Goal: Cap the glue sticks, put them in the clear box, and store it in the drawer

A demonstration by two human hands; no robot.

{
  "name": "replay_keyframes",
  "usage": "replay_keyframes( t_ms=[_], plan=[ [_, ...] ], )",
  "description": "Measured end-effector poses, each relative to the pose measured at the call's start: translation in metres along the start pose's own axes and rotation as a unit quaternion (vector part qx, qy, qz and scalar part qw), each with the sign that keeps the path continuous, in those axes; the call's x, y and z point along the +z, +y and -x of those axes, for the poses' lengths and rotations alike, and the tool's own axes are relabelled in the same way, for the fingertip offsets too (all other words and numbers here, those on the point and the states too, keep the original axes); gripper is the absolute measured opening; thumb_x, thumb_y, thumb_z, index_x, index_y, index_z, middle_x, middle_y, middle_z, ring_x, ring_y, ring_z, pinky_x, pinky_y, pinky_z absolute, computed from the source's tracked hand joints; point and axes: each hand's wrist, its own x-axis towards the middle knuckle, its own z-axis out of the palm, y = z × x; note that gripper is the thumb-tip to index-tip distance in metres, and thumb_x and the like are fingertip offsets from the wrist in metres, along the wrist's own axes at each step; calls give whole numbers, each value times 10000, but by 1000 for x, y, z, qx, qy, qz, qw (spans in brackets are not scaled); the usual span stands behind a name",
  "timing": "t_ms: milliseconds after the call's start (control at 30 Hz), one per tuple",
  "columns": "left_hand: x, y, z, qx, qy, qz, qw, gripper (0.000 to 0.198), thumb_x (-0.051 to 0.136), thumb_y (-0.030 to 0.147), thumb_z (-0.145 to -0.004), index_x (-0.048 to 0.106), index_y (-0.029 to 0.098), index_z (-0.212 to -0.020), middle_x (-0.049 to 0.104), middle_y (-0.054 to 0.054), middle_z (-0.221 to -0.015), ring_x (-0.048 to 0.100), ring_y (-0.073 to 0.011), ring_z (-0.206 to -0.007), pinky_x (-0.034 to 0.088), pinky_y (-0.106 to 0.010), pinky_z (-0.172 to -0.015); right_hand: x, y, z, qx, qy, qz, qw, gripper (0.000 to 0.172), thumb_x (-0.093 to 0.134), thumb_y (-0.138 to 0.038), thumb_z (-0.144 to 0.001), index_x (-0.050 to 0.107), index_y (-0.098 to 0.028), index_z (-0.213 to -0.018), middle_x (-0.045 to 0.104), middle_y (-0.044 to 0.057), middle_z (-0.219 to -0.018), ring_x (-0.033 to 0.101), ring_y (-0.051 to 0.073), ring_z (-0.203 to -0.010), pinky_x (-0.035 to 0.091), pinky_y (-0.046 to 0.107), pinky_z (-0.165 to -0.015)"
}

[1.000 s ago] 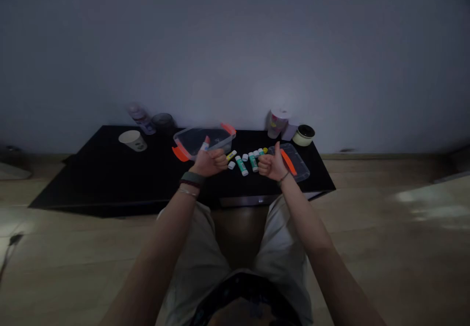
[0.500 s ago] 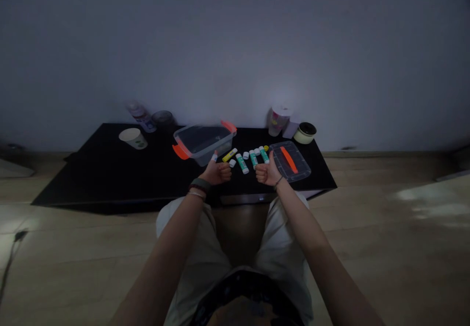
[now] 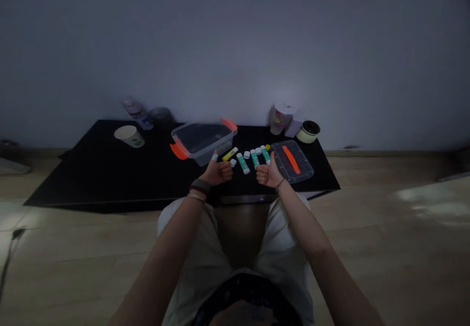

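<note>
My left hand [image 3: 218, 171] is a fist with the thumb pointing up and nothing seen in it. It is just in front of a clear plastic box [image 3: 205, 151] with orange clips. My right hand [image 3: 269, 173] makes the same thumb-up fist, near a clear lid [image 3: 304, 171] with an orange handle [image 3: 291, 159]. Between and behind the hands lie a yellow glue stick [image 3: 230, 154], a green glue stick [image 3: 243, 163], two more green glue sticks [image 3: 254, 159] further right, several white caps [image 3: 246, 154] and a yellow cap [image 3: 268, 147].
All this is on a black table [image 3: 147, 184] against a wall. At its left are a paper cup [image 3: 129, 136], a bottle [image 3: 137, 113] and a dark round container [image 3: 160, 115]. Toward the right back stand a clear plastic cup [image 3: 280, 120] and a cream pot [image 3: 308, 132] with a dark top.
The view has shifted slightly, so the table and its objects appear a little displaced. Both hands keep their thumb-up fists in nearly the same place.
</note>
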Motion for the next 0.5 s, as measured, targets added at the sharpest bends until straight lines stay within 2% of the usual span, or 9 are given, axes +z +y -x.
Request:
replay_keyframes(
  t_ms=[67,133,167,200,267,333,367,433,500],
  plan=[
    [2,1,-7,9,8,-42,999,741,81,810,-892,293,208,-514,221,48,-456,227,-90,-389,243,-223,-393,4,-3,-4,-16,38,90,995,747,46,-957,-754,187,-243,-583,174,-92,-446,125,68,-392,160,200,-363],
    [5,2,-17,44,71,-131,988,726,116,766,-932,323,206,-519,240,50,-458,215,-81,-382,198,-222,-389,10,-8,-11,-43,127,220,966,698,201,-880,-853,236,-237,-585,201,-88,-467,175,74,-400,176,205,-389],
    [6,2,-22,72,115,-179,975,709,154,738,-953,333,205,-521,249,51,-456,208,-77,-383,179,-224,-392,13,-11,-15,-61,174,282,941,657,319,-811,-892,279,-231,-587,241,-82,-482,226,77,-413,208,206,-411],
    [6,3,-28,100,157,-216,959,688,206,710,-967,341,204,-521,256,53,-452,203,-75,-388,170,-226,-400,16,-13,-19,-80,218,349,908,602,436,-724,-910,337,-221,-596,305,-71,-505,299,82,-441,257,207,-445],
    [7,3,-36,161,220,-271,923,636,332,651,-973,366,199,-527,282,56,-455,227,-73,-415,190,-227,-426,24,-18,-26,-97,276,493,819,449,589,-563,-902,487,-196,-666,488,-28,-606,490,113,-574,379,222,-569],
    [7,4,-42,225,248,-325,884,584,424,613,-952,397,195,-545,323,51,-483,288,-79,-461,237,-227,-466,33,-20,-33,-71,298,639,706,338,590,-504,-916,612,-181,-818,643,42,-792,633,184,-788,459,281,-727],
    [7,4,-43,260,258,-361,858,563,446,601,-943,408,195,-557,346,45,-504,321,-85,-489,258,-230,-488,38,-20,-36,-47,299,696,651,348,551,-513,-936,647,-180,-908,684,79,-894,665,223,-883,477,321,-785],
    [7,3,-44,315,266,-424,807,535,450,595,-936,415,198,-580,384,31,-548,364,-101,-540,282,-242,-523,46,-16,-44,-4,293,754,588,414,493,-538,-961,665,-176,-1065,706,137,-1051,686,276,-1002,495,374,-843],
    [6,2,-45,333,273,-449,783,519,425,592,-939,416,202,-597,401,20,-571,374,-113,-561,285,-254,-537,51,-11,-51,19,290,776,559,469,491,-555,-960,653,-164,-1161,707,166,-1109,692,292,-1040,510,381,-848]
  ],
)
